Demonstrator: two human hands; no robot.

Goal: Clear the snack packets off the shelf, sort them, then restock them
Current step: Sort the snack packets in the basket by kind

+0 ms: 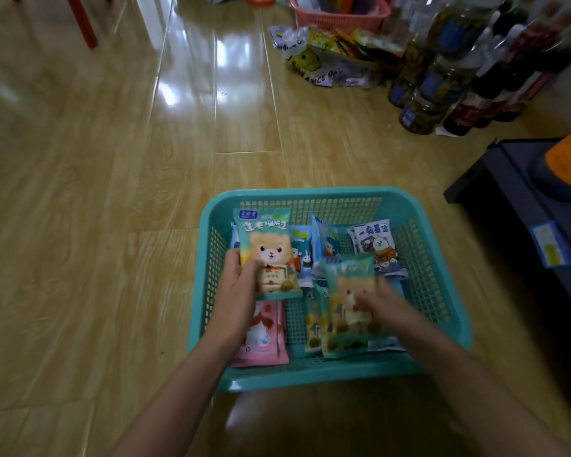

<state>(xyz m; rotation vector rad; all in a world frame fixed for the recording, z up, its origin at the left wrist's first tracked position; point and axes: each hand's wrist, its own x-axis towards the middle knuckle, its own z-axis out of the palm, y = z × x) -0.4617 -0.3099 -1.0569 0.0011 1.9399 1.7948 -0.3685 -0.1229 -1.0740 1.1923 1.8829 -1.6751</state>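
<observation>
Two green bear packets are held over a teal basket (442,258). One green bear packet (264,245) is gripped by the left hand (238,282), fingers curled round its edge and thumb across the front. The second green bear packet (346,285), blurred, is pinched by the right hand (381,306). In the basket are seen a third green packet (311,328), one pink packet (266,338), two blue packets (302,255) and a white dog packet (378,247).

The basket is set on a glossy wood-pattern floor (112,192). Beyond it are seen one pink basket (337,18), one plastic bag (323,64) and a cluster of bottles (459,77) too blurred to be counted. A dark low unit (521,199) stands at the right.
</observation>
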